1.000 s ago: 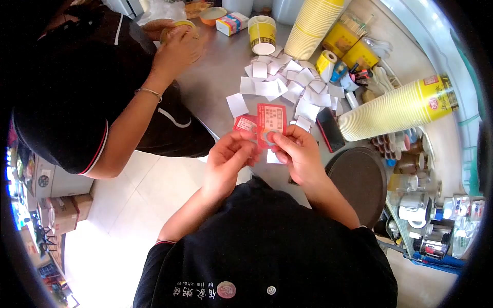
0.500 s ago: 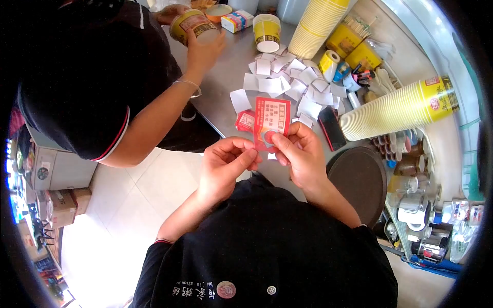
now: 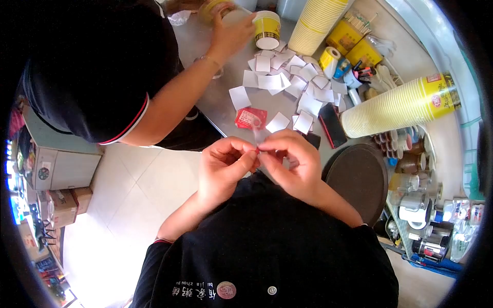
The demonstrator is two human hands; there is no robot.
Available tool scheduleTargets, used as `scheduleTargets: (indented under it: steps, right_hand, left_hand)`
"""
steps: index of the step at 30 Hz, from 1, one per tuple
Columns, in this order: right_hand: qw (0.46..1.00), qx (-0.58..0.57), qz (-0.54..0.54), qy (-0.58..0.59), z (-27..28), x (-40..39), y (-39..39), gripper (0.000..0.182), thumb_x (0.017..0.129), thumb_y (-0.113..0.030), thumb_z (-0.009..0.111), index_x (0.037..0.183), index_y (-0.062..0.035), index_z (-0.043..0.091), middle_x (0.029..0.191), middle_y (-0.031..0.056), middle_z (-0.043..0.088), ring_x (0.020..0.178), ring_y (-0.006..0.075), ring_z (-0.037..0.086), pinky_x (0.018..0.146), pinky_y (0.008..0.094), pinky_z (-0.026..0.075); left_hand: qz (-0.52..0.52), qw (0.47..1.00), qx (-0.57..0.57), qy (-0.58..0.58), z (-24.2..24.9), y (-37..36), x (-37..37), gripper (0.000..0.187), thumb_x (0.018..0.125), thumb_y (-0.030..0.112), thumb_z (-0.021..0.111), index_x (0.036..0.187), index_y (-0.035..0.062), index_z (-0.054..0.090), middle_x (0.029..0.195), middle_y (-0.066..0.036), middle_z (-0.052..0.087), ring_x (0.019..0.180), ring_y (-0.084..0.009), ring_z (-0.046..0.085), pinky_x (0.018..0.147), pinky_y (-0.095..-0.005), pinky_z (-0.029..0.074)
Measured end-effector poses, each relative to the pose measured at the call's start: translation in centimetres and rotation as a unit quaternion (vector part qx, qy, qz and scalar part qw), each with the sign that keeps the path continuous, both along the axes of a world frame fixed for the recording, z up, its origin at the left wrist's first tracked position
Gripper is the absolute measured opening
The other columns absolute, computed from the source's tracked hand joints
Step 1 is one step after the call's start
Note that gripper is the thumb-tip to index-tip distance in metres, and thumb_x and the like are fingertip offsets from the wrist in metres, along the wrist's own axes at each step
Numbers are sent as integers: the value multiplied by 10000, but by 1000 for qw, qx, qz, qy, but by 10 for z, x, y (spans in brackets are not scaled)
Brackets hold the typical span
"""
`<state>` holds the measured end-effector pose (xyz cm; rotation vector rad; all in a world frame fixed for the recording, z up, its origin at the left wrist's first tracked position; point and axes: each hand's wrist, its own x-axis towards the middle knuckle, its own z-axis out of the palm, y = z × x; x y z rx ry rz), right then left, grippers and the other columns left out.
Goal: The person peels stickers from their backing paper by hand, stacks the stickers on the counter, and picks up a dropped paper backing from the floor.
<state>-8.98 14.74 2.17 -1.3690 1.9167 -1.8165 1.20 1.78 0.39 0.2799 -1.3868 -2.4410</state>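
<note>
Pinched by closed fingers of left hand (image 3: pixel 221 167) and right hand (image 3: pixel 297 167), holding a card (image 3: pixel 258 137), now pale, narrow and blurred rather than red-faced as before, near the red cards (image 3: pixel 245 118) on the tabletop (image 3: pixel 222 97).

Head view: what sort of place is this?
Likely a takeaway food shop: a tall upright stack of yellow tubs, a metal worktop, and thin sticks in a yellow box.
</note>
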Motion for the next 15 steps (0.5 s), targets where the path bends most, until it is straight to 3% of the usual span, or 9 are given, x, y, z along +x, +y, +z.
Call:
scheduleTargets:
  steps: [5,8,10,11,13,15]
  right_hand:
    - [999,15,6,43,9,0,0,170,735,54,648,897,9,621,846,79,613,656,107,576,545,207,445]
    - [997,28,12,64,9,-2,-1,165,732,79,641,889,30,619,848,88,615,668,108,574,567,203,453]
    - [997,31,13,69,9,-2,-2,163,729,75,643,885,33,618,846,89,620,666,113,579,565,207,458]
    - [997,36,12,70,9,-2,-2,161,727,72,644,881,32,618,835,88,622,660,114,581,562,209,459]
    - [997,42,10,71,8,-2,-3,159,725,69,645,877,32,619,823,88,625,654,115,582,560,211,460]
    - [996,54,4,74,6,-3,-4,166,716,62,646,876,25,620,809,84,628,636,114,579,550,216,460]
  left_hand:
    - [17,999,-44,-7,4,1,0,50,819,-5,581,864,-26,580,796,-86,623,677,-130,589,601,-245,489]
    - [32,991,-125,-23,3,0,1,67,815,-1,594,870,-36,580,802,-88,624,685,-129,592,617,-242,490]
    - [57,964,-257,-31,-2,-3,1,67,788,-4,619,845,-30,596,785,-67,631,677,-110,581,611,-228,470]
    - [57,964,-257,-31,-1,-3,1,67,788,-4,619,845,-30,596,785,-67,631,677,-110,581,611,-228,470]
    - [97,918,-382,-36,6,-4,0,51,744,-11,641,789,-7,618,740,-33,633,645,-87,558,589,-216,443]
    - [110,913,-391,-39,10,-3,-3,52,706,-13,649,743,18,629,699,-7,627,625,-72,532,573,-211,417]
